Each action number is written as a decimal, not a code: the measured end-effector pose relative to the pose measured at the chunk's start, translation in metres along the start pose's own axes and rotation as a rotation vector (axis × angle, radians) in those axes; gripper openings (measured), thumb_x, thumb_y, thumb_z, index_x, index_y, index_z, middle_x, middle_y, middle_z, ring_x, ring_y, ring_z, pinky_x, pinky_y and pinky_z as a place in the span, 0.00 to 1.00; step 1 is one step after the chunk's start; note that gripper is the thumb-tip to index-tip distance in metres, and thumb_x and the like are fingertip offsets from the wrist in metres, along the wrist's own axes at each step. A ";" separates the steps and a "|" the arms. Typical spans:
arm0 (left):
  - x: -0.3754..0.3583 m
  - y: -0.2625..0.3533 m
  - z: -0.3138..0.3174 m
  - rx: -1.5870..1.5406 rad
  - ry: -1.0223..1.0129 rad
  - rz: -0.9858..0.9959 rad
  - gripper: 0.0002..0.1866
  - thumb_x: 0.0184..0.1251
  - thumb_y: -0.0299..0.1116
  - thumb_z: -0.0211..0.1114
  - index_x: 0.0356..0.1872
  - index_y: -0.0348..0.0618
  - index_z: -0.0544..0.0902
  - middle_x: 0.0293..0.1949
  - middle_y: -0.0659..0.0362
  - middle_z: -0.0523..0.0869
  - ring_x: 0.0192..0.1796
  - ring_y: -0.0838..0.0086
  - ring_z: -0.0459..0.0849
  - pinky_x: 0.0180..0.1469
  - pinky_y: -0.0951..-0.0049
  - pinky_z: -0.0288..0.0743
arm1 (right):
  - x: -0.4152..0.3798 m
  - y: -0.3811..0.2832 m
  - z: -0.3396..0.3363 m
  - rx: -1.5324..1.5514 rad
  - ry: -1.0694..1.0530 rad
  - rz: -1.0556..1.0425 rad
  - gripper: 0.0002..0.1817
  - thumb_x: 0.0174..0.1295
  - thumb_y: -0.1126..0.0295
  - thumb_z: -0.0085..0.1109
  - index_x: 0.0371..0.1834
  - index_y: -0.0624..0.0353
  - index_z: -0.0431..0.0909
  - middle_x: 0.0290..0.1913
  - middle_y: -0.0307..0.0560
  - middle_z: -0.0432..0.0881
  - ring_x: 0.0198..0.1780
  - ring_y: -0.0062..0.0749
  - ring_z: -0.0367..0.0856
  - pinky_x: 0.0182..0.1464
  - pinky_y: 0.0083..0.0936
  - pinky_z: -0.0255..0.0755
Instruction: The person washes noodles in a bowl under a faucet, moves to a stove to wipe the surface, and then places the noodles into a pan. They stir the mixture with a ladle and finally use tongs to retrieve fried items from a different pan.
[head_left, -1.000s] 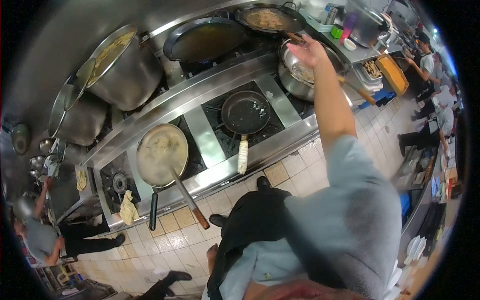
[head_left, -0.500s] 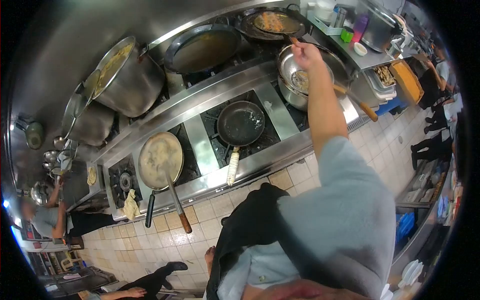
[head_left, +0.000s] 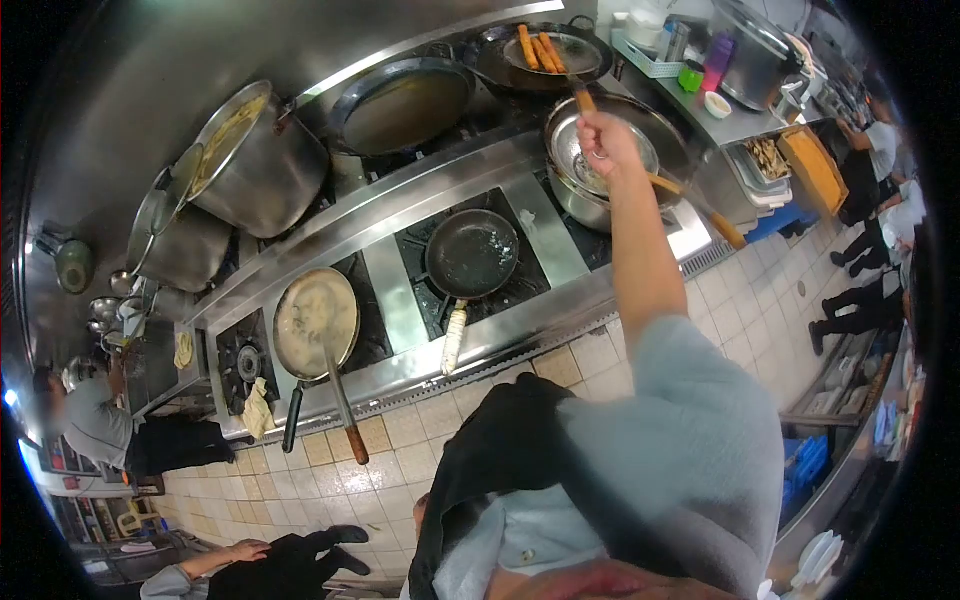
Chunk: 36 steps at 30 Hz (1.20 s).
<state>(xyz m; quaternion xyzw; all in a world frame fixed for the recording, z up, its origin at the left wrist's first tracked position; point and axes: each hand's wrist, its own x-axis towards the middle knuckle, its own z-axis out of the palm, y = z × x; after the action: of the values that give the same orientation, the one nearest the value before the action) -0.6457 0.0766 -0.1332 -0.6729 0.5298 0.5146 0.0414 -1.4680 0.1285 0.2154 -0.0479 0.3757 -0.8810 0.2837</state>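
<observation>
My right hand (head_left: 608, 145) is closed around the wooden handle of a skimmer (head_left: 572, 56). Several orange-brown fried rolls (head_left: 526, 46) lie on the skimmer, which is over a dark wok (head_left: 482, 66) at the back of the stove. Below my hand is a metal strainer bowl (head_left: 566, 150) resting on a steel pot (head_left: 583, 208), with another wooden-handled utensil (head_left: 722, 228) beside it. Only a sliver of my left hand (head_left: 420, 508) shows at the edge of my dark apron; its fingers are hidden.
A dark frying pan (head_left: 470, 255) with white bits sits on the middle burner. Left of it, a pan of creamy food (head_left: 316, 312) holds a wooden-handled utensil. Tall stockpots (head_left: 262, 165) and an oil-filled wok (head_left: 400, 105) line the back. Other people (head_left: 95, 415) stand around.
The rolls on the skimmer, blurred before, now show clearly as separate sticks. My right hand has shifted slightly down with the handle. A person at the lower left has moved left.
</observation>
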 end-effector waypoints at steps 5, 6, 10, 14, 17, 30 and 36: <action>0.006 0.000 -0.007 0.012 0.004 0.053 0.24 0.67 0.45 0.66 0.56 0.37 0.81 0.46 0.52 0.88 0.42 0.65 0.87 0.42 0.67 0.79 | -0.032 -0.005 -0.001 -0.028 0.004 0.013 0.04 0.69 0.76 0.53 0.38 0.65 0.69 0.30 0.44 0.74 0.23 0.19 0.68 0.20 0.15 0.62; 0.009 0.000 -0.008 0.013 0.001 0.067 0.24 0.67 0.45 0.66 0.56 0.37 0.81 0.46 0.52 0.88 0.43 0.66 0.87 0.42 0.67 0.79 | -0.042 -0.009 0.000 -0.026 0.002 0.000 0.04 0.69 0.76 0.53 0.38 0.65 0.69 0.30 0.44 0.74 0.23 0.19 0.68 0.20 0.15 0.62; 0.020 -0.005 -0.017 0.032 0.001 0.129 0.23 0.67 0.45 0.66 0.55 0.37 0.82 0.45 0.52 0.89 0.44 0.66 0.87 0.43 0.67 0.79 | -0.116 -0.007 -0.014 -0.023 -0.033 -0.032 0.04 0.69 0.74 0.53 0.39 0.63 0.70 0.30 0.42 0.75 0.21 0.18 0.68 0.18 0.14 0.62; 0.034 -0.029 -0.018 0.094 0.008 0.214 0.23 0.67 0.45 0.66 0.54 0.37 0.83 0.45 0.52 0.89 0.45 0.66 0.87 0.45 0.67 0.80 | -0.222 -0.008 -0.034 -0.082 -0.137 -0.038 0.07 0.71 0.70 0.52 0.46 0.60 0.69 0.31 0.40 0.75 0.20 0.15 0.67 0.16 0.12 0.62; 0.041 -0.056 -0.017 0.160 0.000 0.270 0.23 0.67 0.45 0.66 0.54 0.36 0.84 0.45 0.52 0.89 0.45 0.66 0.88 0.46 0.67 0.80 | -0.304 0.000 -0.036 -0.084 -0.055 -0.026 0.13 0.71 0.70 0.53 0.54 0.60 0.69 0.34 0.42 0.75 0.20 0.14 0.66 0.14 0.10 0.61; -0.026 -0.053 -0.009 -0.148 -0.191 -0.030 0.31 0.69 0.44 0.64 0.70 0.43 0.67 0.59 0.51 0.80 0.45 0.55 0.86 0.43 0.55 0.78 | -0.354 0.014 -0.081 -0.241 0.079 0.079 0.14 0.70 0.68 0.55 0.55 0.58 0.70 0.39 0.43 0.81 0.26 0.21 0.75 0.23 0.18 0.73; -0.060 -0.085 0.021 -0.271 -0.072 -0.030 0.32 0.70 0.43 0.62 0.71 0.43 0.65 0.61 0.50 0.79 0.46 0.54 0.86 0.43 0.56 0.78 | -0.333 0.021 -0.090 -0.338 0.091 0.252 0.12 0.70 0.65 0.55 0.52 0.56 0.70 0.40 0.46 0.83 0.34 0.30 0.84 0.32 0.29 0.82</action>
<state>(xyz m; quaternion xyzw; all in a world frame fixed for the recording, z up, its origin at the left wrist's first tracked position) -0.5892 0.1660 -0.1406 -0.6611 0.4437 0.6046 -0.0231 -1.2070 0.3531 0.1798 -0.0074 0.5337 -0.7642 0.3621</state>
